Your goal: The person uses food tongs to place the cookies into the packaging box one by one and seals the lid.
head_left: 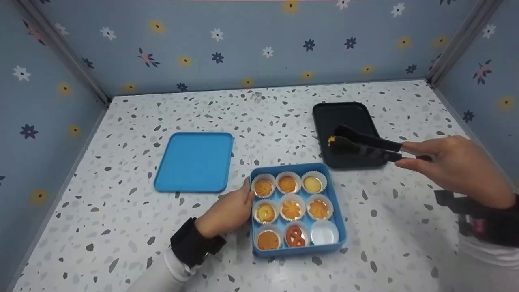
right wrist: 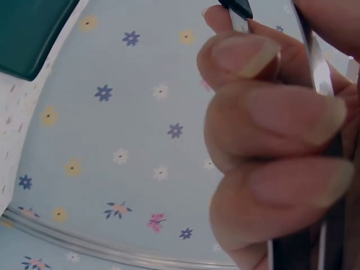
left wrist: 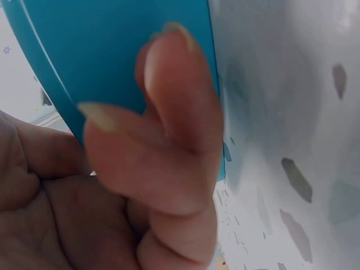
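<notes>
My right hand holds black tongs, fingers curled round the handle in the right wrist view. The tong ends reach over a black tray, with a small orange-yellow piece at their tips, mostly hidden by the jaws. At the left wall of a blue box, my left hand grips the side; its bent fingers lie against the blue wall in the left wrist view. Several white paper cups in the box hold cookies, including a pretzel-shaped one. The front right cup shows bare white inside.
A flat blue tray or lid lies left of the box on the speckled white table. Blue flowered panels stand along the back and both sides. Behind the box to the right is the black tray.
</notes>
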Available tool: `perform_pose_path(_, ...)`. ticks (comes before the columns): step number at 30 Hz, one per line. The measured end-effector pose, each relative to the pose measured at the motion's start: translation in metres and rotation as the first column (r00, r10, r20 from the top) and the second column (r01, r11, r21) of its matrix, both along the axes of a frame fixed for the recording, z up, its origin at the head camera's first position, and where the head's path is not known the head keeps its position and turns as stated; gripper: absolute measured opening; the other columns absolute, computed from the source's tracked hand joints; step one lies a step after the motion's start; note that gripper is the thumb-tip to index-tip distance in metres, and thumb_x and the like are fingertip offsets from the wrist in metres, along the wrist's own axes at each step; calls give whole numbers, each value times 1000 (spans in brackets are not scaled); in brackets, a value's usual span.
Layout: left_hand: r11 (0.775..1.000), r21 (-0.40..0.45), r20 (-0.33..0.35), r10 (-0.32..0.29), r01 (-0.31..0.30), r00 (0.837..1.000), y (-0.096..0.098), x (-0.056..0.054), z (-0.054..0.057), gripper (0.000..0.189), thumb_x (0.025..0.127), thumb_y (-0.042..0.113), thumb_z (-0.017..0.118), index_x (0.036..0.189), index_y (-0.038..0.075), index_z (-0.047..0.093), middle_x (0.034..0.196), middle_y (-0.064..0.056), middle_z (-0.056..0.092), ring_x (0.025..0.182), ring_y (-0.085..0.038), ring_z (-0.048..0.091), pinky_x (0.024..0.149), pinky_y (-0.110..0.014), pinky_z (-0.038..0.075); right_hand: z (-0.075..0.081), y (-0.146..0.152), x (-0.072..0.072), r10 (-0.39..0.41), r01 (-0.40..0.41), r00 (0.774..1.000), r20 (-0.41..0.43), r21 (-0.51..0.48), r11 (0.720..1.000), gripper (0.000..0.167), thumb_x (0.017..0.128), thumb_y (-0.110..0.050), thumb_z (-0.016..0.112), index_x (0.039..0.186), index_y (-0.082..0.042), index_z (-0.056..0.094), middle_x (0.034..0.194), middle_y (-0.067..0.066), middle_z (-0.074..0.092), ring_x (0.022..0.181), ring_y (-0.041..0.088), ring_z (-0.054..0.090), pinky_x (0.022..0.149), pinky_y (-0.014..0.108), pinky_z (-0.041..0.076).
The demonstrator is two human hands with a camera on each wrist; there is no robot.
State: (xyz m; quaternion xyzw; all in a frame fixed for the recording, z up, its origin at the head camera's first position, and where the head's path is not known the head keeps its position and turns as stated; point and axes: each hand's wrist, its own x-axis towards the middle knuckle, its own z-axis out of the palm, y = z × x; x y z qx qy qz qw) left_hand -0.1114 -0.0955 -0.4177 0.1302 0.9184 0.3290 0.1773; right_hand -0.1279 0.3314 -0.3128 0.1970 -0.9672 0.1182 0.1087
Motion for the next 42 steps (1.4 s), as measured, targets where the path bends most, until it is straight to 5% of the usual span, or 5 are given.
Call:
perform_pose_path(12, 1000, 0, 19, -8, 8, 1000, 4, -1, -2, 60, 109, 28, 32, 154, -8, 16, 145, -24, 46, 103, -26, 63, 97, -41, 47, 0, -19, 16, 275, -276, 961, 25, 92, 957, 37, 73, -30, 88, 105, -12, 80, 82, -9, 73, 57, -4, 45, 48, 23, 39)
perform_pose_path(19, 1000, -11, 12, -15, 15, 1000, 5, -3, 1, 60, 109, 28, 32, 154, -8, 15, 138, -24, 53, 89, -24, 64, 94, -41, 48, 4, -26, 31, 319, -340, 939, 130, 200, 919, 39, 77, -46, 82, 107, -21, 80, 80, -18, 69, 58, -8, 46, 48, 22, 39)
perform_pose_path(26, 1000, -21, -12, -20, 20, 1000, 2, -2, 2, 59, 109, 27, 31, 153, -10, 16, 144, -25, 47, 117, -29, 59, 102, -44, 45, 3, -32, 38, 371, -401, 916, 155, 277, 873, 39, 80, -50, 78, 110, -25, 78, 79, -17, 68, 53, -7, 45, 43, 22, 38)
perform_pose_path(35, 1000, -23, -7, -13, 13, 1000, 0, -2, 1, 59, 109, 26, 32, 153, -10, 17, 139, -23, 53, 109, -27, 61, 98, -44, 47, -3, -42, 34, 447, -487, 871, 205, 233, 842, 42, 78, -44, 81, 113, -21, 77, 77, -15, 64, 51, -7, 37, 42, 19, 34)
perform_pose_path(42, 1000, -18, 7, -8, 8, 1000, -1, 0, 0, 59, 109, 27, 32, 153, -9, 17, 139, -22, 53, 104, -27, 62, 94, -42, 48, -2, -45, 34, 460, -496, 867, 193, 240, 835, 44, 75, -43, 83, 113, -21, 77, 76, -16, 63, 51, -7, 37, 41, 18, 32)
